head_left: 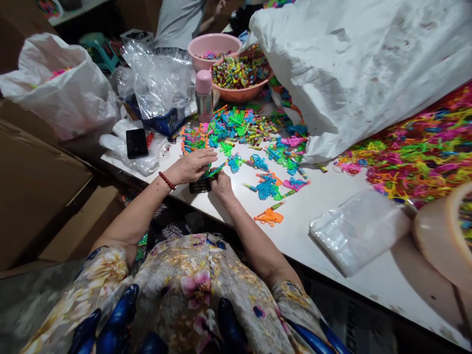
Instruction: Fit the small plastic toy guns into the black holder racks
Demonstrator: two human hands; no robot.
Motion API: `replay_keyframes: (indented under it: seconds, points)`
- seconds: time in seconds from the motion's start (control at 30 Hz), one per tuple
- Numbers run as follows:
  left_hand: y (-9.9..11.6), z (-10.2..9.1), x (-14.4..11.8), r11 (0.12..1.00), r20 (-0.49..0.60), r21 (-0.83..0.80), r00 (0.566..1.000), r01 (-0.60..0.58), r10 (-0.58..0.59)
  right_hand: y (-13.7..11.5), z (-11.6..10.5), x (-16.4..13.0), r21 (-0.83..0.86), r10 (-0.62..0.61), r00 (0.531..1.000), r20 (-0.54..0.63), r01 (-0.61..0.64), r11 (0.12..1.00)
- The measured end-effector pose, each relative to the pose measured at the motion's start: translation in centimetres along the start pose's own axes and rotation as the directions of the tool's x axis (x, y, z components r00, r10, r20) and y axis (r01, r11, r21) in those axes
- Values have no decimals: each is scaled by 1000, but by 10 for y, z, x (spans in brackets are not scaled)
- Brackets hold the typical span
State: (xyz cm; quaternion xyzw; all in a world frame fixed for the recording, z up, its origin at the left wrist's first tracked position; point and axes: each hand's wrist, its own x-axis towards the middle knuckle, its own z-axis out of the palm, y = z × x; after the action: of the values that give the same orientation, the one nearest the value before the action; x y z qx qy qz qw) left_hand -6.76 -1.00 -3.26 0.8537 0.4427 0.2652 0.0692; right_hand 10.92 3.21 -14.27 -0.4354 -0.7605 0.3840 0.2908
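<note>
My left hand (190,166), with a red bead bracelet at the wrist, is stretched out palm down above a small black slotted holder (200,186) at the table's near edge. Its fingers look extended, though their undersides are hidden. Close beside it, my right hand (221,187) has its fingers curled in a pinch on a green plastic toy piece (217,169). Just beyond both hands spreads a pile of small blue and green plastic toys (236,123), some with printed tubes. Loose to the right lie an orange toy (271,216) and several blue and pink ones.
A steel bottle with a pink cap (204,98) stands behind the pile, near an orange bowl (239,93) of tubes. Left are a black phone (136,143) and a blue basket (167,122). Clear plastic bags (357,231) and a large white sack (361,73) lie right.
</note>
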Motion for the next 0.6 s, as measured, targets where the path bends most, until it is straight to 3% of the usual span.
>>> replay_keyframes:
  seconds: [0.1,0.3,0.6]
  points:
    - [-1,0,0,1000,-5,-15,1000,1,-1,3,2,-4,-15,18,1000,1,-18,1000]
    - [-4,2,0,1000,18,2,1000,10,-10,4,2,-9,136,37,999,12,-38,990]
    - [3,5,5,987,51,157,997,44,-53,-8,4,-9,-96,69,997,35,-65,993]
